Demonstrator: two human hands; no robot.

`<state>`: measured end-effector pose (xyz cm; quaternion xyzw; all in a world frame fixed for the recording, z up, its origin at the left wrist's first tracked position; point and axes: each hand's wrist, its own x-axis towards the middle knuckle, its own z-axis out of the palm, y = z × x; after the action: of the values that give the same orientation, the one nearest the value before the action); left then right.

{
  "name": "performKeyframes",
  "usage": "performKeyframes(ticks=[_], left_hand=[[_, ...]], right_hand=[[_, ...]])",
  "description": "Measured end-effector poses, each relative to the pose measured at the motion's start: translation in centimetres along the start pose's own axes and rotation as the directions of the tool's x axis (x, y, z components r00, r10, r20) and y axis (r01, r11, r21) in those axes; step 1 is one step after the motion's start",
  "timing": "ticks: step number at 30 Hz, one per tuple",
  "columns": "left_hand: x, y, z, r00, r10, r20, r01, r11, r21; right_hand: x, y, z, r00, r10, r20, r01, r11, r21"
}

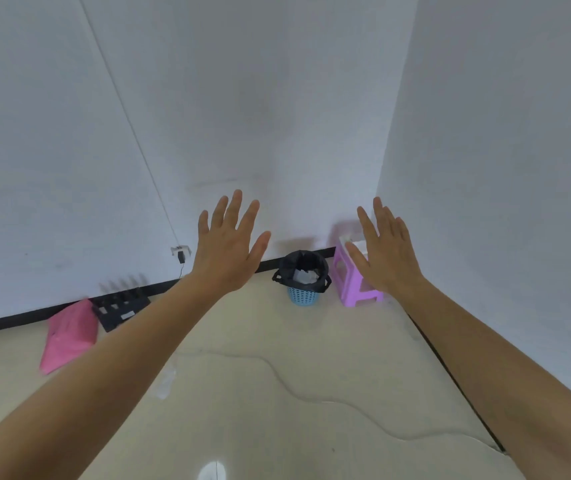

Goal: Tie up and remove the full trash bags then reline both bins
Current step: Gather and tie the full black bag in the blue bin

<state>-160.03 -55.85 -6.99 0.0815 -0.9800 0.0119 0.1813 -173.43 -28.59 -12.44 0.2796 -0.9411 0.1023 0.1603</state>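
Note:
A small blue lattice bin (pixel 302 296) stands on the floor in the corner of the room, lined with a black trash bag (pixel 303 267) whose handles hang over the rim; white crumpled paper fills it. My left hand (pixel 230 245) is raised in front of me with its fingers spread, holding nothing, to the left of the bin. Held up flat with straight fingers, my right hand (pixel 386 252) is empty and partly covers the purple stool to the right of the bin. Both hands are well short of the bin.
A purple plastic stool (pixel 348 282) stands right of the bin with something white on top. A pink bag (pixel 69 336) and a black rack (pixel 121 306) lie by the left wall. A charger (pixel 180 253) hangs from a wall socket. A thin cable (pixel 277 372) runs across the beige floor.

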Motion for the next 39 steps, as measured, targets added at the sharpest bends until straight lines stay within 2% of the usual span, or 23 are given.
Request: performKeyframes(ticks=[8, 11, 14, 20, 23, 26, 30, 33, 39], left_hand=[[16.9, -10.1, 10.7, 0.999, -0.028, 0.022, 0.028, 1.000, 0.003], [24.8, -13.0, 14.4, 0.998, -0.011, 0.054, 0.013, 0.999, -0.034], [32.2, -14.4, 17.1, 0.991, 0.077, 0.107, -0.074, 0.997, -0.035], [45.2, -12.5, 22.0, 0.958, 0.232, 0.169, -0.223, 0.972, -0.071], [49.5, -10.1, 26.0, 0.933, 0.292, 0.212, -0.278, 0.956, -0.093], [52.1, -8.3, 30.6, 0.909, 0.301, 0.287, -0.289, 0.954, -0.084], [54.5, -7.3, 36.3, 0.899, 0.241, 0.366, -0.218, 0.970, -0.105], [56.3, -7.3, 40.6, 0.853, 0.220, 0.474, -0.158, 0.973, -0.167], [57.2, -8.2, 50.1, 0.751, 0.079, 0.655, 0.122, 0.959, -0.256]], right_hand=[[19.1, -0.5, 9.5, 0.998, -0.027, 0.051, 0.031, 0.997, -0.070], [25.3, -0.1, 13.3, 0.997, 0.032, 0.075, -0.023, 0.993, -0.119], [30.2, 0.5, 15.4, 0.988, 0.119, 0.094, -0.107, 0.986, -0.125], [35.0, 4.8, 17.9, 0.955, 0.270, 0.120, -0.253, 0.957, -0.142], [36.6, 8.5, 20.0, 0.928, 0.344, 0.147, -0.322, 0.935, -0.151], [38.7, 12.5, 23.3, 0.911, 0.361, 0.201, -0.327, 0.927, -0.183], [43.0, 16.8, 28.6, 0.879, 0.370, 0.301, -0.340, 0.929, -0.148], [45.4, 18.8, 32.7, 0.853, 0.360, 0.378, -0.337, 0.933, -0.127], [45.0, 19.6, 42.4, 0.771, 0.409, 0.488, -0.432, 0.899, -0.071]])
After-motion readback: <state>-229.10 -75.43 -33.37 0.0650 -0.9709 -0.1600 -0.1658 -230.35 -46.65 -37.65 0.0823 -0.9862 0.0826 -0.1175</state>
